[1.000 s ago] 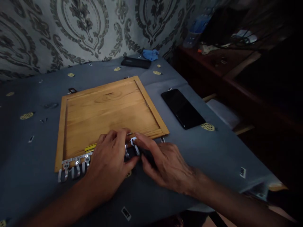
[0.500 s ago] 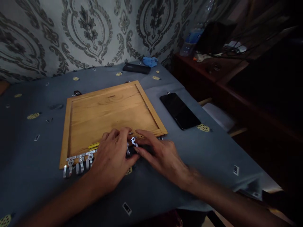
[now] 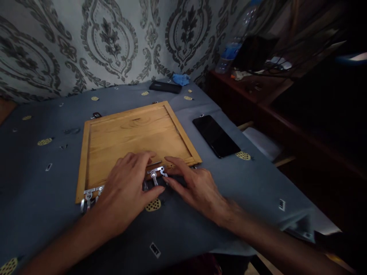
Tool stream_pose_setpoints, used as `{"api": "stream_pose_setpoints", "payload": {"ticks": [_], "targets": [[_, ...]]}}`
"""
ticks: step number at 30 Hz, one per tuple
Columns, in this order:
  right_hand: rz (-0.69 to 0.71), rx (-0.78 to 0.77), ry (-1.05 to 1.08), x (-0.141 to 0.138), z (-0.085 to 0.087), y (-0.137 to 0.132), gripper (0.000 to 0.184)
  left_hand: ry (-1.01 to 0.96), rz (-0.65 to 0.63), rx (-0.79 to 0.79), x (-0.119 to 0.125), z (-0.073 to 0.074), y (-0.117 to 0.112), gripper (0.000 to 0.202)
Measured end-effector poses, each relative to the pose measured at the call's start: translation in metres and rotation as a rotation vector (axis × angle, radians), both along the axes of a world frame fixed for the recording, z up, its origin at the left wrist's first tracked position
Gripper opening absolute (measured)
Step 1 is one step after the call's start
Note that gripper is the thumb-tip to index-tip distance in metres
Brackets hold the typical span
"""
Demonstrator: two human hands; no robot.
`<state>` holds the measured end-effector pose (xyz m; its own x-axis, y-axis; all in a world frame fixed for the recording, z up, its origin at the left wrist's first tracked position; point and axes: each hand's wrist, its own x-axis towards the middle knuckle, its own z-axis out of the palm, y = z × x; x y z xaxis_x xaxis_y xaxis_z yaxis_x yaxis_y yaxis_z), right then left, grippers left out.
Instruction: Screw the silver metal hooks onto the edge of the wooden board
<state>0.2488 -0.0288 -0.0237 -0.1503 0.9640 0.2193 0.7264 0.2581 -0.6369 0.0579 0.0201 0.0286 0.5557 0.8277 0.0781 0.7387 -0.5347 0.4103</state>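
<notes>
A framed wooden board [image 3: 132, 131] lies flat, with a row of silver metal hooks [image 3: 154, 175] along its near edge. My left hand [image 3: 126, 187] covers the middle of this row. Its fingers bend over the board and its thumb stands apart, near one hook. At the right end of the row, my right hand [image 3: 197, 187] has thumb and forefinger around a small metal hook [image 3: 163, 171]. A thin metal rod [image 3: 154, 164] lies on the board, its left end hidden behind my left hand.
A black phone [image 3: 216, 135] lies right of the board. Farther back are a dark flat case [image 3: 165, 86] and a blue cloth [image 3: 181, 79]. Small screws [image 3: 63, 146] lie at left on the patterned tablecloth [image 3: 37, 168]. A plastic bottle [image 3: 229, 55] stands on the dark red furniture [image 3: 226, 86].
My left hand has shifted slightly left and turned, uncovering more of the hooks at right and hiding some at left. The yellow strip is now hidden. My right hand stays at the end hook.
</notes>
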Motion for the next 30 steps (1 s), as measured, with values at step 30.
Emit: {"api": "stream_pose_setpoints", "payload": {"ticks": [30], "targets": [[-0.011, 0.031, -0.005, -0.002, 0.003, 0.001, 0.04, 0.008, -0.091, -0.005, 0.014, -0.019, -0.006, 0.047]]}}
